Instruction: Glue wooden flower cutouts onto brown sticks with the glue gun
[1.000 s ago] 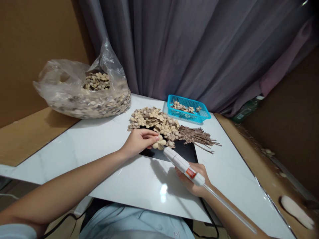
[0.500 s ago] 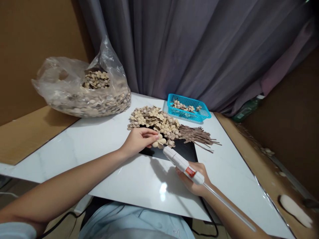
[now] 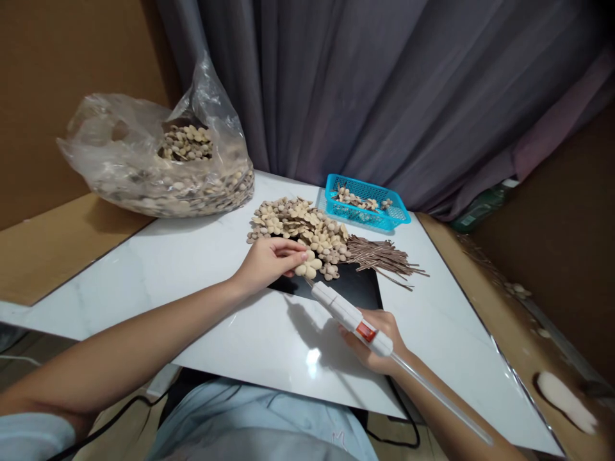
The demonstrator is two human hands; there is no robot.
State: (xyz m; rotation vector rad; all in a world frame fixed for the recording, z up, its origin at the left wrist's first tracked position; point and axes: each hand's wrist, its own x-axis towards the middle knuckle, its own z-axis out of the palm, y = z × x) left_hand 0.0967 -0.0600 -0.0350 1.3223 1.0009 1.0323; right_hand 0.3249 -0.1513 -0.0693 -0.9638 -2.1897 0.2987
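Between thumb and fingers, my left hand (image 3: 271,262) pinches a cream flower piece (image 3: 308,264) near the middle. My right hand (image 3: 377,339) is wrapped round a white glue gun (image 3: 339,306) with an orange-red label; a clear glue stick (image 3: 442,397) sticks out of its back. The gun's nozzle points up-left and is at the lower edge of the flower piece; whether they touch is unclear. Just behind lies a pile of cream and greyish flower pieces (image 3: 293,221), partly on a black mat (image 3: 355,288).
Brown thin sticks (image 3: 384,255) lie right of the pile. Behind them stands a blue basket (image 3: 401,221) holding small flower pieces. A clear plastic bag (image 3: 120,186) full of such pieces sits at the back left. A black cable (image 3: 403,410) hangs at the white table's (image 3: 206,358) front edge.
The view has shifted slightly. The flower piece has turned a little in my left hand, and the nozzle is now at its lower edge. Both hands keep their holds.
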